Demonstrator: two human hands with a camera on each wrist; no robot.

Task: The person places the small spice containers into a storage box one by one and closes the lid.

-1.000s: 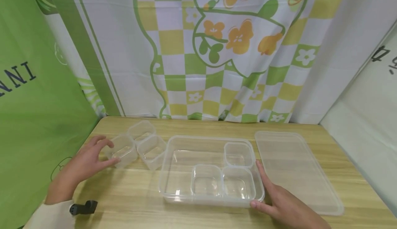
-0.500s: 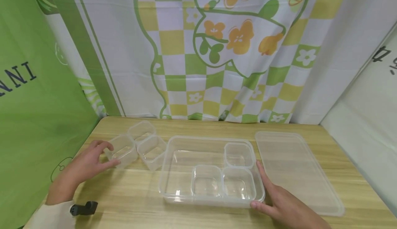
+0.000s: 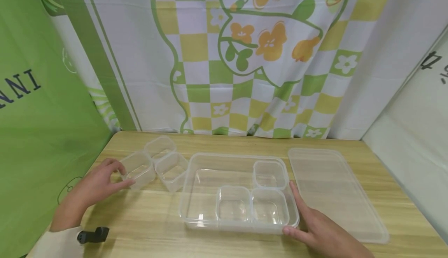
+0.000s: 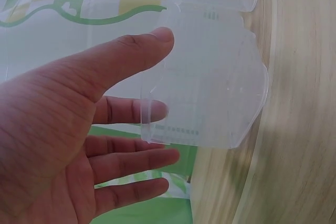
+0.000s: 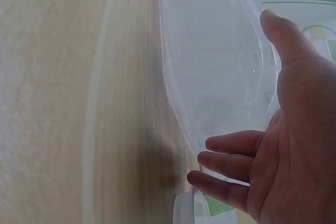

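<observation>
In the head view, my left hand [image 3: 99,184] is at a small clear plastic container [image 3: 141,172], thumb at its near side and index fingertip by its left rim. In the left wrist view the index finger shows through the container's [image 4: 210,87] cloudy wall; the other fingers extend past it. My right hand [image 3: 322,229] rests at the right end of a large clear rectangular box [image 3: 206,224], thumb at the near corner and fingers along the side. Three small containers [image 3: 233,203] sit inside the box, two along its near wall and one behind at right.
Two more small containers [image 3: 172,170] stand just right of the left hand's one, close together. A flat translucent lid [image 3: 336,192] lies on the wooden table [image 3: 150,227] at right. A patterned curtain [image 3: 227,106] hangs along the table's back edge.
The left hand's fingertips have drawn slightly lower and closer to the thumb beside the small container. The right hand, the box and the containers stay where they were.
</observation>
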